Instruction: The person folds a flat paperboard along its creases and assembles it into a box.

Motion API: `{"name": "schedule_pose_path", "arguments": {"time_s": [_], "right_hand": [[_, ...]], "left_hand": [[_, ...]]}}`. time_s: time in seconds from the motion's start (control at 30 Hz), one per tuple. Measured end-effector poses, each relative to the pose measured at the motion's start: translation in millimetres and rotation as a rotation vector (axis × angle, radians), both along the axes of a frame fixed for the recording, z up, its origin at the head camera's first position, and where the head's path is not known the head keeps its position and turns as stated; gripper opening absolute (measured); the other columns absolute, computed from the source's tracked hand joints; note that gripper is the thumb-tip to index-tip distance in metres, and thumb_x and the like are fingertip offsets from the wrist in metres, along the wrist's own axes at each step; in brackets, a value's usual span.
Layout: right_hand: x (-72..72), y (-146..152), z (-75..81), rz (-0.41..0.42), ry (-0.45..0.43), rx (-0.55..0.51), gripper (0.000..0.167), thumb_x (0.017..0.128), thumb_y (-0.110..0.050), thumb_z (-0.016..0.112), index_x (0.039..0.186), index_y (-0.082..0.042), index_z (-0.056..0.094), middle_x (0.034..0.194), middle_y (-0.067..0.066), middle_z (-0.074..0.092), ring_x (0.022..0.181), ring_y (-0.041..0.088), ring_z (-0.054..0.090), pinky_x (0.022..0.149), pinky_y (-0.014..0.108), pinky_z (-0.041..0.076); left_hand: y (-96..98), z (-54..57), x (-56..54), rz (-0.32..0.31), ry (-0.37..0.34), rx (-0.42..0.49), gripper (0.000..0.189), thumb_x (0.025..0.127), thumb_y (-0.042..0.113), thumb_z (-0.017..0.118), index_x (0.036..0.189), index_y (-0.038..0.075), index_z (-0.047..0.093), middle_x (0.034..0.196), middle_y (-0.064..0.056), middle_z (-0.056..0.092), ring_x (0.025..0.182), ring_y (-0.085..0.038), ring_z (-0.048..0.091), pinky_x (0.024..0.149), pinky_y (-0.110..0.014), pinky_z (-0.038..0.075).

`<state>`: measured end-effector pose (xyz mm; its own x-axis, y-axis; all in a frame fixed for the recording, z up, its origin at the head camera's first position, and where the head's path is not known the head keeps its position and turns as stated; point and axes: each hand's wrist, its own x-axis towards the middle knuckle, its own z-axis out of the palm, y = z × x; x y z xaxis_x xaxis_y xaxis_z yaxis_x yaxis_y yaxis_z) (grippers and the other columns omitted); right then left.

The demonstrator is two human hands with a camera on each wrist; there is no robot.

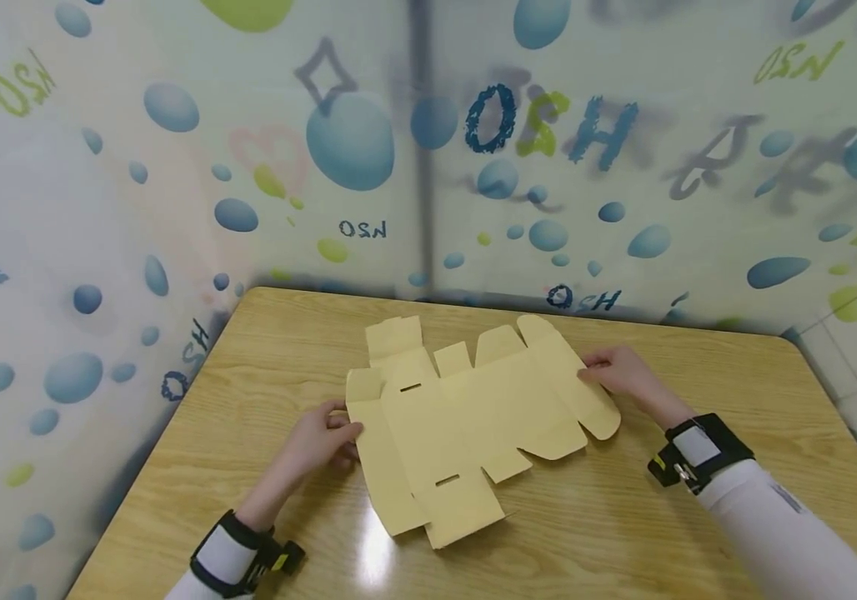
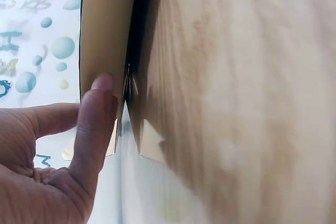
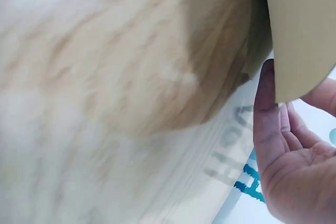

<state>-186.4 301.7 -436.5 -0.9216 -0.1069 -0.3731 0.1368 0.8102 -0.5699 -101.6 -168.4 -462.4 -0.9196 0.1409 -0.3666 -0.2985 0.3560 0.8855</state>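
A flat, unfolded cardboard box blank (image 1: 466,408), pale yellow-tan with several flaps and two slots, is held a little above the wooden table. My left hand (image 1: 321,440) pinches its left edge, thumb on top and fingers beneath. On the opposite side my right hand (image 1: 619,372) pinches the rounded right flap the same way. In the left wrist view the cardboard (image 2: 107,30) is seen from near its edge, with a finger against its underside. The right wrist view shows the rounded flap (image 3: 302,35) between the thumb and fingers.
The glossy wooden table (image 1: 293,333) runs back to a wall covering (image 1: 286,150) printed with blue and green drops and lettering. Another wall stands close on the left. Each wrist carries a black strap with a small camera (image 1: 706,450).
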Motion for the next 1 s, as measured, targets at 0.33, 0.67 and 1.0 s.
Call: {"name": "schedule_pose_path", "arguments": {"time_s": [0.33,0.67,1.0], "right_hand": [[27.3,25,-4.9,-0.063,-0.017,-0.039,0.052,0.103,-0.024,0.065,0.135,0.017,0.059,0.126,0.034,0.069,0.105,0.033,0.070,0.076,0.025,0.053],[35.6,34,-11.6,-0.078,-0.026,-0.034,0.053,0.103,-0.025,0.064,0.135,0.017,0.057,0.124,0.033,0.070,0.098,0.023,0.068,0.073,0.024,0.052],[63.3,33,-14.6,-0.112,-0.120,-0.175,0.045,0.103,-0.022,0.066,0.127,0.015,0.061,0.099,0.009,0.081,0.078,0.005,0.068,0.067,0.024,0.060]], "left_hand": [[13.2,3.9,-21.7,0.005,-0.012,0.017,0.049,0.103,0.011,0.062,0.147,-0.007,0.049,0.109,-0.020,0.078,0.069,-0.010,0.070,0.058,-0.026,0.060],[20.1,4.0,-26.3,0.014,-0.012,0.023,0.047,0.103,0.012,0.062,0.146,-0.005,0.052,0.116,-0.023,0.077,0.070,-0.011,0.070,0.058,-0.026,0.061],[19.9,2.7,-39.0,0.040,0.053,-0.038,0.046,0.103,0.014,0.061,0.146,-0.003,0.054,0.111,-0.021,0.075,0.073,-0.011,0.067,0.059,-0.025,0.057]]}}
